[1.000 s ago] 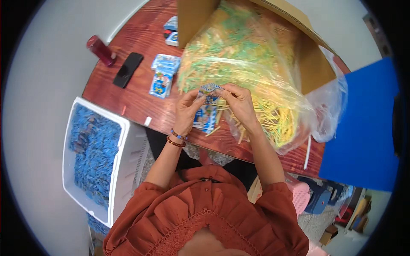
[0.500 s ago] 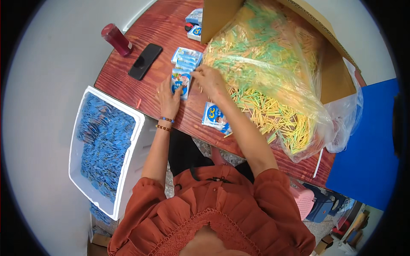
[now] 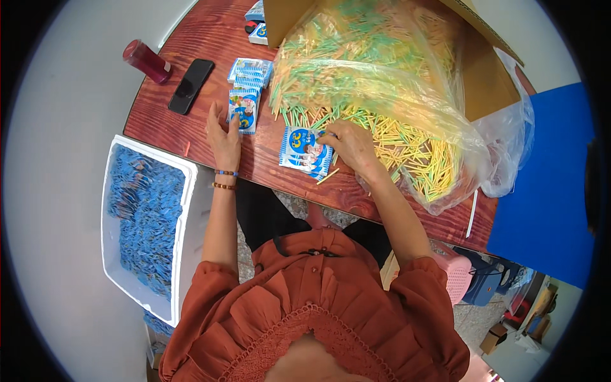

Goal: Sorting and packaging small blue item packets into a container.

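Your left hand (image 3: 224, 137) lies flat on the desk (image 3: 191, 137), fingers spread, its tips touching a blue packet (image 3: 243, 109) at its 1 o'clock. Your right hand (image 3: 351, 145) sits with fingers curled at the edge of the packet stack (image 3: 305, 150), which lies at its 9 o'clock; whether it grips a packet you cannot tell. Yellow and green sticks (image 3: 407, 149) spill from the clear bag (image 3: 394, 83) at 12 o'clock. A phone (image 3: 191, 86) lies at 10 o'clock of your left hand
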`<state>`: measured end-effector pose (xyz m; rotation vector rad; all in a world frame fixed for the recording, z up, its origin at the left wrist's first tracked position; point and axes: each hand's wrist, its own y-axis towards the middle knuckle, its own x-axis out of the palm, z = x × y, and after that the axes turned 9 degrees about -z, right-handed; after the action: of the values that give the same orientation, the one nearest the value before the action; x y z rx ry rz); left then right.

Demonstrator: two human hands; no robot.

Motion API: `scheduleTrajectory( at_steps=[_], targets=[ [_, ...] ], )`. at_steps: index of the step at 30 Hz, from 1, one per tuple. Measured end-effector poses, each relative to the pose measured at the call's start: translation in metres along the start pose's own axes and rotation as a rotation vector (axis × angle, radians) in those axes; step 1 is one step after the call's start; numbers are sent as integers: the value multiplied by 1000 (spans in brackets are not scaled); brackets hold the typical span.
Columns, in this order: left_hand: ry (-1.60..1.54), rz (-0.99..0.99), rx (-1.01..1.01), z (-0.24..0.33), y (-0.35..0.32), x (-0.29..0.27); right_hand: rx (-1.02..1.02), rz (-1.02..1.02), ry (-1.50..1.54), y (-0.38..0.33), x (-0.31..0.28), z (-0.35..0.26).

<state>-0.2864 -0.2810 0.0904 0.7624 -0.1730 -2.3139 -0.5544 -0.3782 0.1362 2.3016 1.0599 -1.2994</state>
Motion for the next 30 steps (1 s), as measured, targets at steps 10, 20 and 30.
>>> scheduleTrajectory(
  at_steps=[10,20,30],
  targets=[
    [-587,-580,-104,109,-44,53,20,-139,661,-36,-46,2],
    [-1008,-570,-453,139,-80,89,80,97,1092,-82,-17,32],
    [-962,-531,-460,132,-89,104,145,308,968,-96,-4,32]
  ],
)
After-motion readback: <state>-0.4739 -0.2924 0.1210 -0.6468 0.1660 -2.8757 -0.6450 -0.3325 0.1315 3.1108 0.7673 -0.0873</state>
